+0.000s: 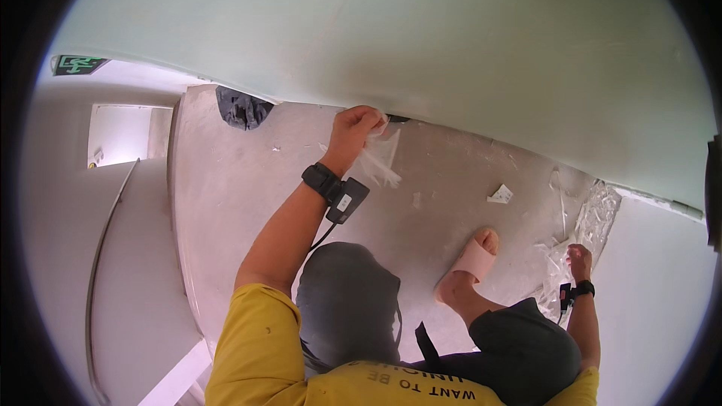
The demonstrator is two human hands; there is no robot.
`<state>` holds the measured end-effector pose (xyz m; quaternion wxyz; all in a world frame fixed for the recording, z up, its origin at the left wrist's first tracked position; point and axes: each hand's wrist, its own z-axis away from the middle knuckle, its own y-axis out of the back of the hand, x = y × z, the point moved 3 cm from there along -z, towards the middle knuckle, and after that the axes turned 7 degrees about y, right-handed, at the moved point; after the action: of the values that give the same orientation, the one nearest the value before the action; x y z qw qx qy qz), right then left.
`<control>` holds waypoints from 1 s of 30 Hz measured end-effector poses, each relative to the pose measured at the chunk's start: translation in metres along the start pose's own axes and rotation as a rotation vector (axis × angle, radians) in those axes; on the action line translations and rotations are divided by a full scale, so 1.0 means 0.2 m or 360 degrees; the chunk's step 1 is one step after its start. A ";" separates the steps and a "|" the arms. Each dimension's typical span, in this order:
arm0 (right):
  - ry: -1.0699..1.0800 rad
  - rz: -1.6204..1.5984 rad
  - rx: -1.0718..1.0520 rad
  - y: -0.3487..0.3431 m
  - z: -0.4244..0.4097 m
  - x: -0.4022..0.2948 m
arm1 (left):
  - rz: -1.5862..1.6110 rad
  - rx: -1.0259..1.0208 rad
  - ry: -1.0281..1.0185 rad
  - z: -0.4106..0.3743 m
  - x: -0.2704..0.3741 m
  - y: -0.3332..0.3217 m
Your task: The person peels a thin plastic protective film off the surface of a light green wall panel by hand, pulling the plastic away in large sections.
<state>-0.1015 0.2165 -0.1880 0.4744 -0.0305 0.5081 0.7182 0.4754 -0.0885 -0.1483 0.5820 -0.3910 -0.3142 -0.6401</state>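
My left hand (361, 127) pinches a bunched piece of clear plastic film (379, 158) near the lower edge of a large pale green panel (395, 28). The loose end of the film hangs below my fingers. Out to the right, my right hand (580, 262) has its fingers partly curled. It is over or beside a crumpled heap of clear plastic film (595, 217) that runs along the floor beside a white surface. Whether the right fingers grip any of that film cannot be made out. Both wrists wear black strapped devices with cables.
A black plastic bag (245, 108) lies on the dusty concrete floor (254, 180), partly behind the panel. A white torn scrap (500, 194) lies ahead of my sandalled foot (474, 259). A handrail (110, 225) runs along the left wall. A green exit sign (79, 65) is at upper left.
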 end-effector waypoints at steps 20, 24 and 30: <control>-0.0127 -0.0006 0.0006 0.02 0.09 0.08 | 0.1436 -0.0646 0.0448 0.03 0.07 -0.34; -0.0165 0.0004 -0.0004 0.01 0.08 0.07 | 0.1421 -0.0595 0.0534 0.03 0.00 -0.34; -0.0131 -0.0070 -0.0010 0.01 0.08 0.08 | 0.1314 -0.0798 0.0560 0.02 -0.06 -0.30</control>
<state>-0.1034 0.2392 -0.1872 0.5106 -0.0137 0.4849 0.7099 0.4173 -0.0709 -0.1536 0.7186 -0.4964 0.1322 -0.4689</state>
